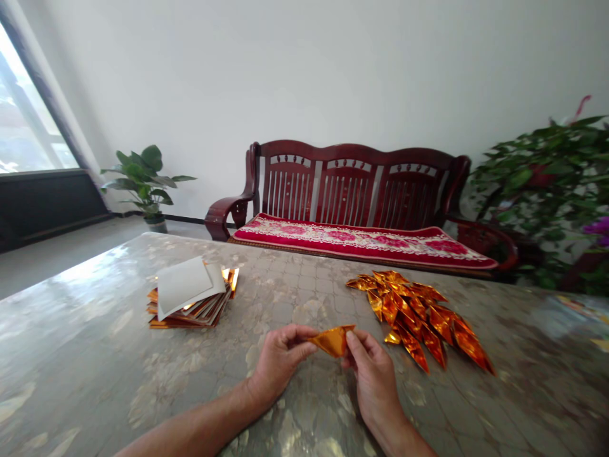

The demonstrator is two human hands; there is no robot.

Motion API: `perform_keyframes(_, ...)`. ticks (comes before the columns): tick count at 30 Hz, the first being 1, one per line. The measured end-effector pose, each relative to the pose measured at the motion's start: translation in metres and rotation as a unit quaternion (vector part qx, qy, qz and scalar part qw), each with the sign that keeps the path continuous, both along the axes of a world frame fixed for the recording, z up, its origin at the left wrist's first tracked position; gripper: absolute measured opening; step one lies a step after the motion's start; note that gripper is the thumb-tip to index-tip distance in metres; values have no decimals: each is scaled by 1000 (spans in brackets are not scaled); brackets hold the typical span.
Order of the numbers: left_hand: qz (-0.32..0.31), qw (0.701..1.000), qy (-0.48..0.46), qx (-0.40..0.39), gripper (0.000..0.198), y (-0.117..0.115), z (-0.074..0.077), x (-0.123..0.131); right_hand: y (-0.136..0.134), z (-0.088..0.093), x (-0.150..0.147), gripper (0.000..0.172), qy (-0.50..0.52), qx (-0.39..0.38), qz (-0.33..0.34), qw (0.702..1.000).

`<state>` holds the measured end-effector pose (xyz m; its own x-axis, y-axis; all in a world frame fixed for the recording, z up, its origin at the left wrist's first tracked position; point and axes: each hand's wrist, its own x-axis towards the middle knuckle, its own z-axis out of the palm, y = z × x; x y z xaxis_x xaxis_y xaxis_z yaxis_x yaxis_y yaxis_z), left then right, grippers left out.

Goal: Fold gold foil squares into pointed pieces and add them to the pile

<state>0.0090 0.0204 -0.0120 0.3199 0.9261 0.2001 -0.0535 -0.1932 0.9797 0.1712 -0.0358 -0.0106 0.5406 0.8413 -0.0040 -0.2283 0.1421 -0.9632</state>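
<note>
The folded gold foil piece (333,341) sits in the air above the middle of the table's near half, held between both hands, a pointed triangle shape with its tip toward the left hand. Left hand (280,362) comes in from the lower left, forearm low and angled across, fingers curled, pinching the foil's left end between thumb and fingertips. Right hand (371,381) comes up from the bottom, wrist raised, fingers (354,346) pinching the foil's right side. Both grips firmly closed on the foil, hands just apart, nothing else held.

Right hand is just beside the pile of folded gold foil pieces (413,314), which fans out toward the table's right side, its lowest tips close to the fingers. Left hand is well apart from the stack of foil sheets (190,311), topped by white paper sheets (185,285), near the far left edge. Open tabletop lies between the hands and that stack.

Table (85,355) has a glossy, mottled stone-pattern top. Past its far edge: wooden bench (352,184) with red floral cushion (356,238), potted plant (145,181) by the wall, leafy plant (537,171) on the right.
</note>
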Motion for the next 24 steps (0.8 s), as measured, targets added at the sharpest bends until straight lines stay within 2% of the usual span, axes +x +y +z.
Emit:
perform_keyframes(11, 11, 998, -60, -26, 16, -2, 7, 2, -1, 2, -2, 32, -14, 4, -6, 1000)
perform_keyframes(17, 48, 996, -65, -44, 15, 0, 7, 4, -1, 3, -2, 34, -39, -2, 2, 999)
perform_keyframes(24, 49, 997, -45, -24, 23, 7, 8, -2, -1, 3, 4, 38, -86, -15, 66, 994)
